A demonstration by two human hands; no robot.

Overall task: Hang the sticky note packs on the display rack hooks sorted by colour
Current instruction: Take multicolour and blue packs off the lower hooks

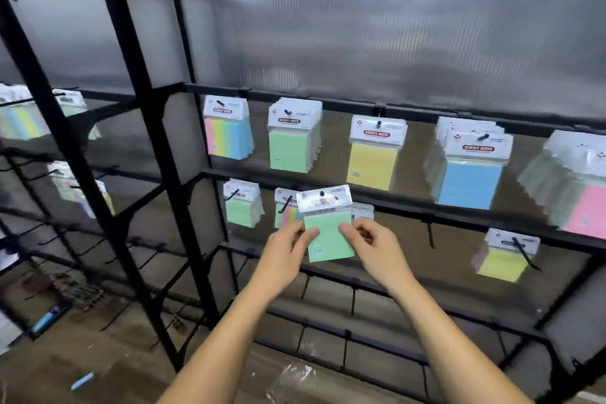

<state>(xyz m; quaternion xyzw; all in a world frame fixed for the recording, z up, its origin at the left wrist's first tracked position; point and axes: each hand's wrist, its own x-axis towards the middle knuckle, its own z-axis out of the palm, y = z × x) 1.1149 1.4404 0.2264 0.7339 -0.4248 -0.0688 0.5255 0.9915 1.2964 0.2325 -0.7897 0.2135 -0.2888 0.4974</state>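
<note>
Both hands hold one green sticky note pack (pixel 329 233) up in front of the black display rack (pixel 183 174), at the level of its second row of hooks. The left hand (pixel 288 248) pinches the pack's left edge, thumb on the front face, and the right hand (pixel 373 246) pinches its right edge with curled fingers. The pack stands upright, its white header card topmost, and a dark spot shows at the header's hanging hole; whether a hook passes through it cannot be told. Just behind it to the left hangs a multicolour pack (pixel 288 211), and further left a small stack of green packs (pixel 242 207). On the top row, from left to right, hang a striped multicolour pack (pixel 228 136), a stack of green packs (pixel 292 144), a yellow pack (pixel 373 157), a stack of blue packs (pixel 469 174) and, at the right edge, a stack of pink packs (pixel 583 203). Lower right, a yellow pack (pixel 501 261) hangs on a long hook. An adjoining rack section on the left, blurred, carries more packs (pixel 23 118). On the floor near the rack's foot lie a crumpled clear wrapper (pixel 292 380) and a loose blue slip (pixel 82 380).
</note>
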